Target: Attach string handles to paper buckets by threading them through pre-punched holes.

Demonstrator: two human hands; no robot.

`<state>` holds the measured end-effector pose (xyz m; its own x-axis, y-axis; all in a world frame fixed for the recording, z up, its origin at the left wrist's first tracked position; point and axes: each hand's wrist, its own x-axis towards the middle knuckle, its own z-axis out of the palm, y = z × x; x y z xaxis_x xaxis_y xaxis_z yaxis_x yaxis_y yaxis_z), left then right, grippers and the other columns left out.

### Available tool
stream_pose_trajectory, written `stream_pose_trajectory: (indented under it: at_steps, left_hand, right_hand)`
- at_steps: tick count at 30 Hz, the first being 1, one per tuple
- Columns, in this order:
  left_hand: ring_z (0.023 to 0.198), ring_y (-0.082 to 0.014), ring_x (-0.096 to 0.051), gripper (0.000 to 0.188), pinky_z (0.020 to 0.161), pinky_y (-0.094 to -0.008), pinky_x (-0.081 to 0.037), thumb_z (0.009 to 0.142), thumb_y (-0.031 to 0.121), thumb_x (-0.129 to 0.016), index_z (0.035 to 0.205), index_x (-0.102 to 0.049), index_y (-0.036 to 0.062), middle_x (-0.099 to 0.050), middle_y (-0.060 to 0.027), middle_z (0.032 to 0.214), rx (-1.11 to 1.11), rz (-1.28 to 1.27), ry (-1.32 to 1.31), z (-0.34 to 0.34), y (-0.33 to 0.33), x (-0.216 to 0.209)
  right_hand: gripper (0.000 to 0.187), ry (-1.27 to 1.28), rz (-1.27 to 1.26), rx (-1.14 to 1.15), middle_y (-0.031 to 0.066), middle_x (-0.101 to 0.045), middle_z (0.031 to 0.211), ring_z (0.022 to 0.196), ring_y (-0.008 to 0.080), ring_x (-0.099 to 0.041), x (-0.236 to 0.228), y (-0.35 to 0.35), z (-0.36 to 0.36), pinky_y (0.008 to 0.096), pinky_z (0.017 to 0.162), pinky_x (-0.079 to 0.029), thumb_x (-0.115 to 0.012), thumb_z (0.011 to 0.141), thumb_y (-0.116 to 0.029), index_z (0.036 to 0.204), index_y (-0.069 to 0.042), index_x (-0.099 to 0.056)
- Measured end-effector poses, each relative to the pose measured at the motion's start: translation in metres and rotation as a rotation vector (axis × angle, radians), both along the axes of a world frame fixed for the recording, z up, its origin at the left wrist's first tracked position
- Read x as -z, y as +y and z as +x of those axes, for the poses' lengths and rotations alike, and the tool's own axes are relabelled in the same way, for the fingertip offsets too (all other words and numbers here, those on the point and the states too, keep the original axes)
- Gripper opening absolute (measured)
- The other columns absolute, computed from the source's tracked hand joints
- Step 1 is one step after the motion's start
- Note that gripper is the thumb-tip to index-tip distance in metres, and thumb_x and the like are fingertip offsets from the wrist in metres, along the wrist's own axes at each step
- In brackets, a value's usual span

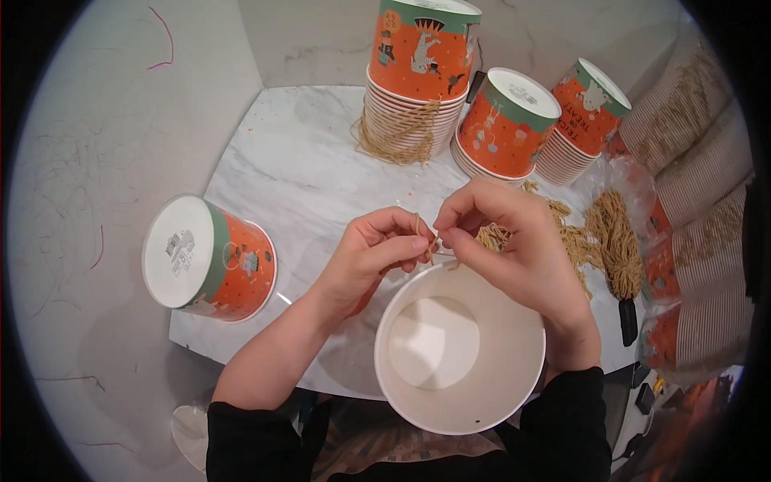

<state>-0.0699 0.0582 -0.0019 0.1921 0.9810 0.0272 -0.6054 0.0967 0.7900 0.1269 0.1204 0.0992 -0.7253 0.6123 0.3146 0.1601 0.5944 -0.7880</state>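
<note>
A large white paper bucket stands with its open mouth toward me at the table's front edge. At its far rim, my left hand pinches a thin tan cord between thumb and fingers. Close beside it, my right hand is closed in a pinch on the same cord. The strand runs between the fingertips just above the rim, partly hidden by them. A small dark hole shows in the bucket's near rim. Behind my right hand lie more loose tan cords.
An orange and green bucket stands upside down at the left. Stacked buckets, with cord draped on them, and two shorter stacks line the back. A tied cord bundle and plastic-wrapped stacks are at the right.
</note>
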Motion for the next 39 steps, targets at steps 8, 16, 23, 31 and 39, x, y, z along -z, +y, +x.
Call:
stream_pose_trajectory:
  at_steps: [8,16,23,31,39]
  left_hand:
    - [0.090,-0.0121,-0.068,0.015,0.077,-0.0259,-0.050,0.091,0.010,-0.076,0.104,-0.075,0.0033,-0.076,-0.0072,0.099,-0.138,0.079,0.126,-0.001,0.002,-0.001]
    - [0.089,-0.0124,-0.069,0.012,0.080,-0.0254,-0.053,0.090,0.008,-0.077,0.100,-0.072,0.0022,-0.075,-0.0063,0.096,-0.123,0.116,0.130,-0.004,0.002,-0.004]
    - [0.089,-0.0103,-0.068,0.013,0.078,-0.0246,-0.051,0.088,0.008,-0.077,0.098,-0.069,0.0044,-0.073,-0.0047,0.096,-0.057,0.070,0.175,-0.006,0.002,-0.008]
    - [0.092,-0.0104,-0.067,0.010,0.079,-0.0267,-0.050,0.088,0.009,-0.078,0.095,-0.071,0.0065,-0.075,-0.0100,0.107,-0.056,0.112,0.096,-0.007,0.004,-0.008]
    - [0.097,-0.0146,-0.069,0.011,0.092,-0.0318,-0.053,0.087,0.005,-0.079,0.095,-0.072,0.0044,-0.075,-0.0085,0.101,-0.053,0.139,0.068,-0.006,0.005,-0.004]
  right_hand:
    - [0.008,0.030,-0.017,0.047,0.0043,-0.067,0.089,0.083,0.0112,-0.068,0.005,-0.004,-0.001,0.0252,0.073,-0.053,-0.066,0.088,0.006,0.095,0.003,-0.066]
    - [0.007,0.009,0.004,0.043,0.0039,-0.067,0.089,0.082,0.0108,-0.067,0.005,-0.008,-0.004,0.0254,0.074,-0.053,-0.067,0.088,0.007,0.094,0.002,-0.065]
    - [0.011,0.060,0.038,0.035,0.0045,-0.067,0.089,0.085,0.0117,-0.066,0.005,-0.007,-0.004,0.0268,0.077,-0.052,-0.068,0.086,0.008,0.094,0.002,-0.065]
    - [0.011,0.041,0.070,0.046,0.0060,-0.065,0.093,0.089,0.0134,-0.068,0.005,-0.003,-0.001,0.0274,0.080,-0.052,-0.066,0.087,0.009,0.095,0.003,-0.064]
    - [0.011,0.079,-0.047,0.023,0.0048,-0.064,0.095,0.089,0.0128,-0.069,0.007,-0.005,-0.004,0.0259,0.082,-0.053,-0.064,0.091,0.010,0.099,0.003,-0.062]
